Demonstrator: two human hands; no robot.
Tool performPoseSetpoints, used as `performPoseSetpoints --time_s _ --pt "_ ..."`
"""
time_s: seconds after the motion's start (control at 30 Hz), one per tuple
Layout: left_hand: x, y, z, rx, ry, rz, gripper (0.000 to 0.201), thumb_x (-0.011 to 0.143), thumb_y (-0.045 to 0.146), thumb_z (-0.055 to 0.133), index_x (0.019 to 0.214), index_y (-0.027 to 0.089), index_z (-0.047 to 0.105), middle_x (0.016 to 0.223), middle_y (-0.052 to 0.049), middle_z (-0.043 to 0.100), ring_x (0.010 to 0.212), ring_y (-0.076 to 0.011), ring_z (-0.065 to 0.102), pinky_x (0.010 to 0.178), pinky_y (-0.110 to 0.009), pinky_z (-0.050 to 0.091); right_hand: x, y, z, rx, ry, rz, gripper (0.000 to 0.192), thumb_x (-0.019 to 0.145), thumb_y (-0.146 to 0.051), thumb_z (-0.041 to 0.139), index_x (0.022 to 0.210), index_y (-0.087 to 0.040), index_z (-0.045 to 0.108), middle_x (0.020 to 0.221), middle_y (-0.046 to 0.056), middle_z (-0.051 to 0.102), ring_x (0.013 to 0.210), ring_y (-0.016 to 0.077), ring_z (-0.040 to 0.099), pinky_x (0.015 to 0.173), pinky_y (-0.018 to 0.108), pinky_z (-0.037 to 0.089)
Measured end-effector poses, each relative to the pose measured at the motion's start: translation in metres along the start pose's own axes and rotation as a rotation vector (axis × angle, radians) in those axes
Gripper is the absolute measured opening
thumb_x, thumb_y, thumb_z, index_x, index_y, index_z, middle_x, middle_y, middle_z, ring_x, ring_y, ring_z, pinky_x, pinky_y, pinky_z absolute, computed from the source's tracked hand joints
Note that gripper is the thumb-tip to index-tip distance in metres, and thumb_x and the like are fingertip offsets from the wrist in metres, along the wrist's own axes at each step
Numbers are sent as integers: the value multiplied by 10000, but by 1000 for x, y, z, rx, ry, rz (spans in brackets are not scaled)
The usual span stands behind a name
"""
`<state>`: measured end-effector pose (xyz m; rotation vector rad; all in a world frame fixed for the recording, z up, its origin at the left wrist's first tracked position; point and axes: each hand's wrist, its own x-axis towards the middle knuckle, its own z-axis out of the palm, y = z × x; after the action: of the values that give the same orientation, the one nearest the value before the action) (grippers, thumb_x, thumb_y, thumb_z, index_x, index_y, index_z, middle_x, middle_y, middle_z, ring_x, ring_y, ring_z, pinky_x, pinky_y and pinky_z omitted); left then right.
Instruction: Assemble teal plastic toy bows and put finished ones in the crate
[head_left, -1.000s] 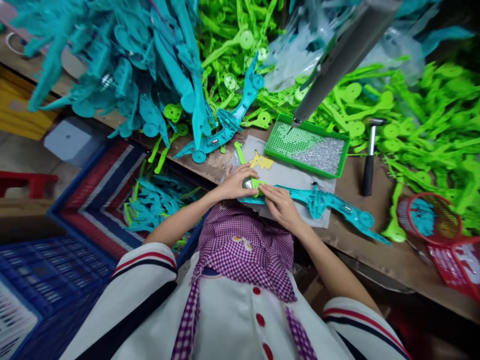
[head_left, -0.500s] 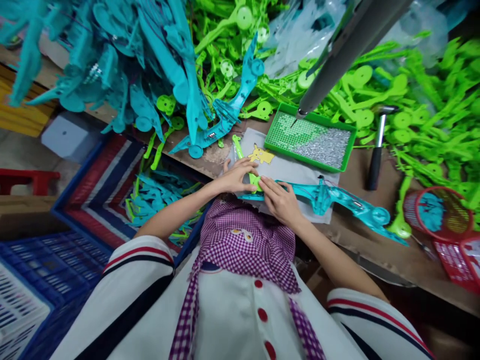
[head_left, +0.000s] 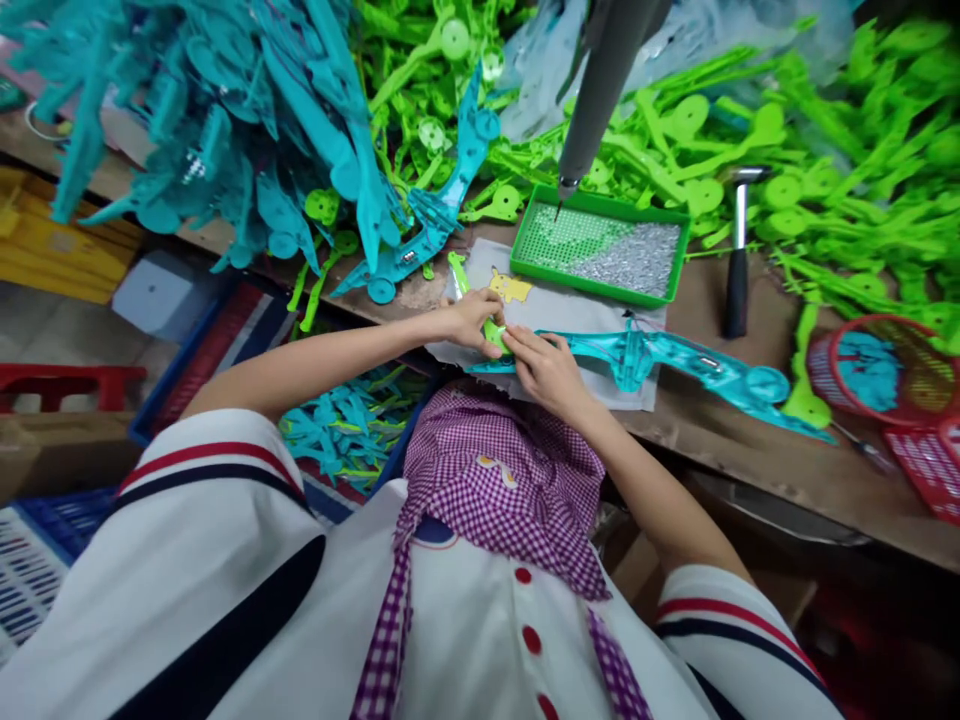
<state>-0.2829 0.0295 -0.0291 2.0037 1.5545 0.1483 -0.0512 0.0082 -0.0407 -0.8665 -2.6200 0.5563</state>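
My left hand point(head_left: 474, 322) has its fingers and thumb closed around a bright green plastic part point(head_left: 494, 334), whose long arm reaches up and left. From the other side, my right hand point(head_left: 549, 372) presses its fingertips against the same part. Under the hands lies a long blue plastic bow-shaped piece point(head_left: 631, 360), stretching right across the bench, with its left end partly hidden by my fingers. A grey cloth with a yellow cartoon figure point(head_left: 510, 287) is spread beneath. Just beyond it sits a green tray point(head_left: 517, 268) of small silvery pieces.
A power screwdriver point(head_left: 592, 110) hangs tip-down above the tray. Blue bow-shaped pieces point(head_left: 281, 150) are heaped at left, green parts point(head_left: 885, 150) at the back and right. A hammer point(head_left: 737, 260) lies right of the tray, near a red basket point(head_left: 825, 360).
The camera view has shifted, so the bench sits differently in the picture. My left forearm is now flatter, with its elbow farther out. Both hands stay at the green part.
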Motion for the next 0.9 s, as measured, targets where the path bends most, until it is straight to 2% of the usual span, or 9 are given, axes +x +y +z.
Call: performPoseSetpoints --time_s 0.17,0.3,0.37,0.47,0.57,0.67,0.8,0.9 --pt "-5 4 3 15 41 -22 510 604 534 851 1000 262 680 1351 -64 568 1269 -339 520 1066 -508 441 -2 -1 6 -10 17 -29 509 954 -117 415 1435 -231 536 1511 52 513 1417 206 479 1095 475 395" --pt "-15 13 2 10 84 -57 548 597 480 885 1054 259 679 1410 -94 550 1312 -375 507 1091 -612 397 -2 -1 8 2 55 -25 505 946 -118 422 1425 -211 548 1498 64 527 1408 219 492 1093 489 413" --pt "-24 16 3 16 153 -83 641 603 507 886 1149 263 658 1500 -120 476 1362 -396 466 1104 -643 373 -3 0 7 13 73 -26 501 940 -116 424 1414 -202 562 1493 73 532 1398 223 504 1086 488 429" --pt "-40 14 10 -6 341 -115 795 667 587 834 1335 251 565 1576 -165 379 1428 -388 401 1130 -615 364 -5 5 5 51 85 -41 522 933 -106 417 1417 -233 563 1482 65 544 1373 214 533 1057 471 468" --pt "-45 4 19 -53 529 -123 604 922 559 583 1421 231 493 1546 -155 443 1443 -292 417 1172 -526 355 -8 11 4 84 98 -70 510 943 -120 409 1409 -246 573 1451 67 579 1331 201 574 1028 446 500" --pt "-40 -7 25 -51 647 -134 469 1029 449 398 1418 207 501 1521 -133 497 1441 -234 434 1204 -469 332 -10 14 2 94 120 -89 478 956 -136 407 1384 -237 595 1426 71 604 1307 192 594 1028 423 503" --pt "-29 -17 27 -16 725 -90 397 1017 411 449 1296 172 598 1444 -151 577 1401 -243 491 1197 -478 350 -13 14 0 115 97 -74 469 956 -132 417 1370 -240 608 1398 70 630 1301 194 599 1034 415 491" --pt "-26 -20 28 -21 774 -35 334 987 393 518 1201 169 643 1370 -154 633 1338 -259 556 1190 -505 365 -14 5 -8 131 59 -3 420 977 -172 424 1329 -250 640 1374 66 648 1319 229 585 1057 472 457"
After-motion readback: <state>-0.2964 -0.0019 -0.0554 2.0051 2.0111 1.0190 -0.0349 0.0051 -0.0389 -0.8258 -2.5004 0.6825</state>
